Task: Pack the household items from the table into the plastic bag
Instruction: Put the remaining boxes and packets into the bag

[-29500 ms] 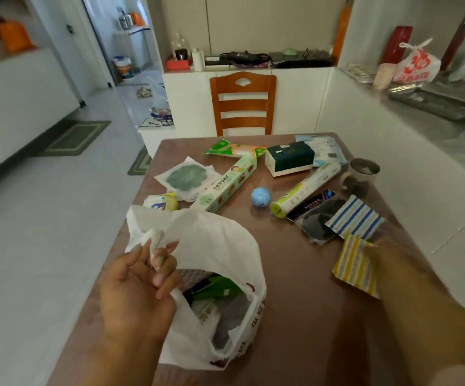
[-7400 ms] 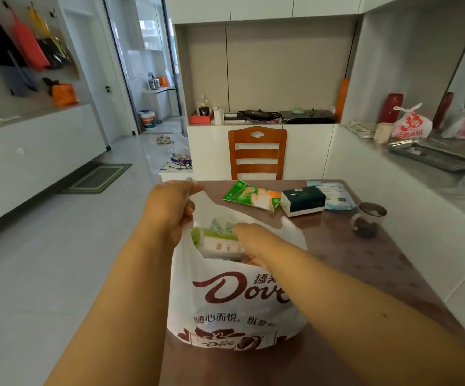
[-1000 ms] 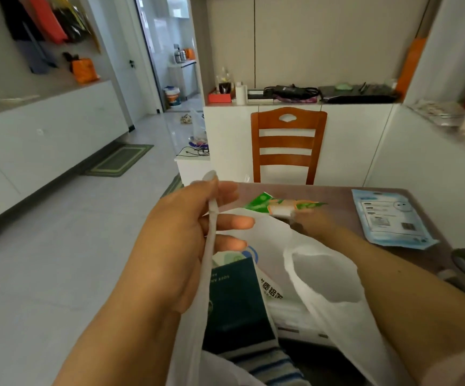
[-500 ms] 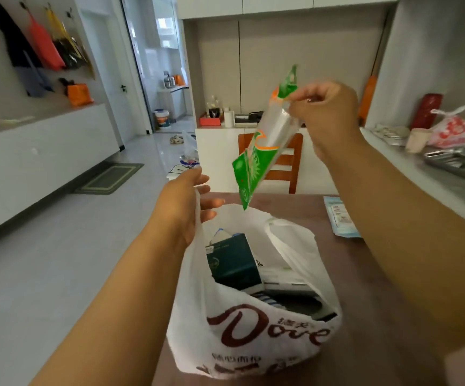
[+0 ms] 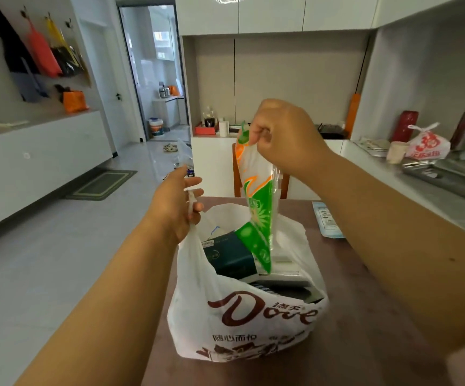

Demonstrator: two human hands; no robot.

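Nearest the camera, a white plastic carrier bag with brown lettering (image 5: 242, 316) stands on the brown worktop (image 5: 365, 344), its mouth open upward. Inside it a dark green rectangular box (image 5: 228, 257) leans toward the left wall, and flat dark and pale packs lie beside it on the right, too jumbled to tell apart.

The left hand (image 5: 177, 207) is closed around the bag's left handle, which runs up between its fingers as a thin twisted strip, holding that side of the mouth up and open. The bag's far handle stands loosely behind the opening.

The right hand (image 5: 281, 135) is raised above the bag, its fingers pinched tight on the top edge of a long green, orange and clear plastic packet (image 5: 256, 201). The packet hangs straight down from that grip, and its lower green end already reaches into the bag's mouth, just beside the dark green box. Whether its tip touches the things below cannot be told.

On the worktop to the right of the bag, partly hidden by the right forearm, lies a flat pale blue packet (image 5: 326, 221). Behind the far edge of the worktop stands a wooden chair (image 5: 237, 174), mostly covered by the hanging packet. Farther back a white cabinet (image 5: 212, 162) carries small bottles and a red tray.
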